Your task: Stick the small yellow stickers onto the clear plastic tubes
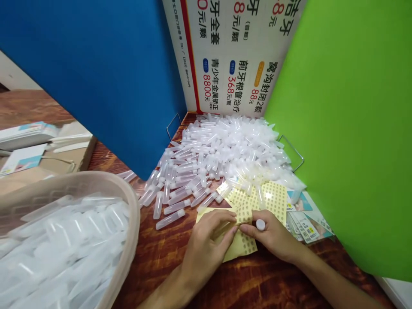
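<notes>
My left hand [207, 238] is closed in a pinch on the edge of a yellow sticker sheet [246, 246] dotted with small round labels; the sheet bends up between my hands. Opposite it, my right hand [273, 234] is closed too, its thumb and fingertips at the sheet. A white cap [260, 224] of a plastic tube pokes out of the right hand, the tube's body hidden by the fingers. Under and behind the hands lie more yellow sticker sheets [273, 195]. Beyond them spreads a big heap of clear capped tubes [231, 146].
At left, a plastic basket [133, 214] is full of similar tubes. A blue panel [128, 86], a printed price board [222, 51] and a green panel [347, 107] stand around the heap. Printed cards [309, 227] lie at right, and a cardboard box [86, 150] behind the basket.
</notes>
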Tool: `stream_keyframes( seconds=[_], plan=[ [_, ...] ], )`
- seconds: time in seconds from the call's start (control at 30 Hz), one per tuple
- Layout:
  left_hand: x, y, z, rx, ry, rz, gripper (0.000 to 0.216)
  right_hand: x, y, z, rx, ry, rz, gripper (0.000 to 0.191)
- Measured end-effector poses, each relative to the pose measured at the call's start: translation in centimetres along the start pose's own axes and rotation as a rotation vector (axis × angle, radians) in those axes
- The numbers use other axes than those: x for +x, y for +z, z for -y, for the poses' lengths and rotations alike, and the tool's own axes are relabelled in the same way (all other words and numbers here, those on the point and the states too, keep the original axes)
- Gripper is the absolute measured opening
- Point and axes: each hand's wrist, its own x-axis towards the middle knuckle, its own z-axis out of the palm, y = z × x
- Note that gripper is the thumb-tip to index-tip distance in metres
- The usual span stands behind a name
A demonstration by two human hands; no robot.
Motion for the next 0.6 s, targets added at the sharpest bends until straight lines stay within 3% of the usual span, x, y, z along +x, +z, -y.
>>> stream_keyframes(
  seconds=[0.3, 0.47, 0.6],
  plan=[
    [0.4, -0.2, -0.4, -0.058, -0.085, -0.032, 0.008, 0.1, 0.0, -0.5, -0.130, -0.046, -0.070, 0.033],
    [0.8, -0.8, -1.2, -0.258, -0.222, -0.046, 0.015, -0.1, -0.5, -0.1, -0.451, -0.361, -0.379, 0.012],
    [0.6, -1.0, -1.7, -0.471, -0.279, 0.071, 0.022, -0.5, -0.5, 0.1, -0.537, -0.545, -0.408, 0.020]
  ],
)
